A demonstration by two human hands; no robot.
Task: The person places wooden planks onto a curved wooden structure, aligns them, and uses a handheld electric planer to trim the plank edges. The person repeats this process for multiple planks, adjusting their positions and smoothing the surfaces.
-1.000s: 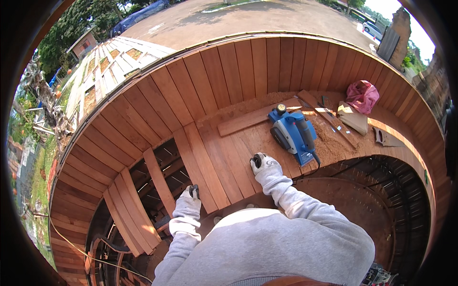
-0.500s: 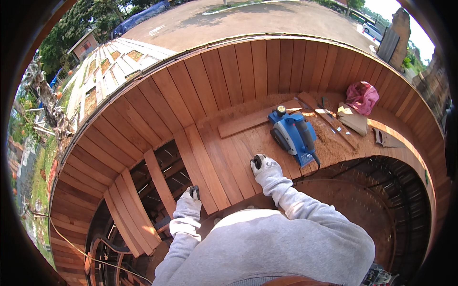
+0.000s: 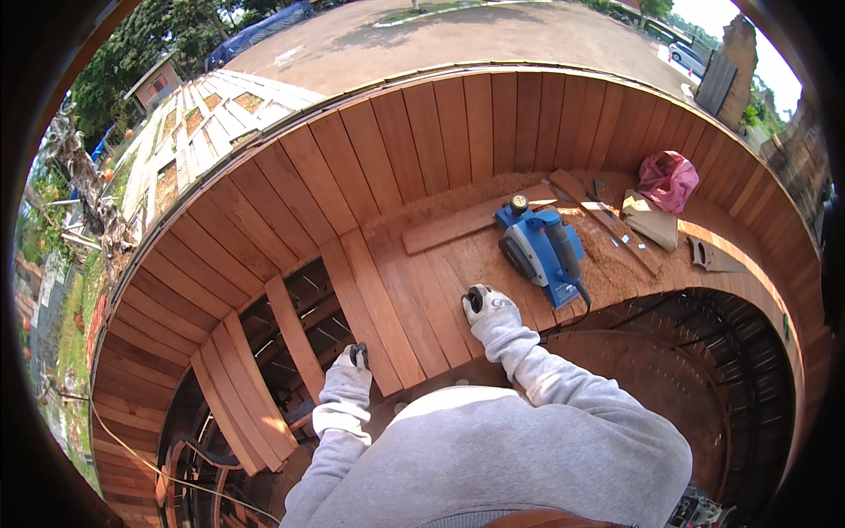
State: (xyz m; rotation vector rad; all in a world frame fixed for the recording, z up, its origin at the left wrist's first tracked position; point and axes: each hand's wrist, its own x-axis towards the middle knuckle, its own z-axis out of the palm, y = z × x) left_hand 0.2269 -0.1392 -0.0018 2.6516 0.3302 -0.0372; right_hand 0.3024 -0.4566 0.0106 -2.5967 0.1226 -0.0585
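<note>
Both my hands wear white gloves with dark palms. At the near left edge of a long reddish-brown wooden plank (image 3: 359, 299), my left hand (image 3: 354, 361) is closed, its fingers curled against that edge. My right hand (image 3: 489, 308) rests on the neighbouring fitted planks (image 3: 431, 304), fingers curled in; what it holds, if anything, is hidden. Just beyond it, to the right, stands a blue electric planer (image 3: 544, 251) with its cord trailing off the near edge. A loose board (image 3: 462, 224) lies crosswise behind the planer.
Left of my left hand, a single slat (image 3: 295, 334) spans dark gaps over the frame, with more planks (image 3: 242, 396) beyond. Sawdust, a pink bag (image 3: 667, 180), a handsaw (image 3: 715, 257) and a narrow strip (image 3: 607, 224) lie to the right. A curved plank backrest (image 3: 475, 128) rises behind.
</note>
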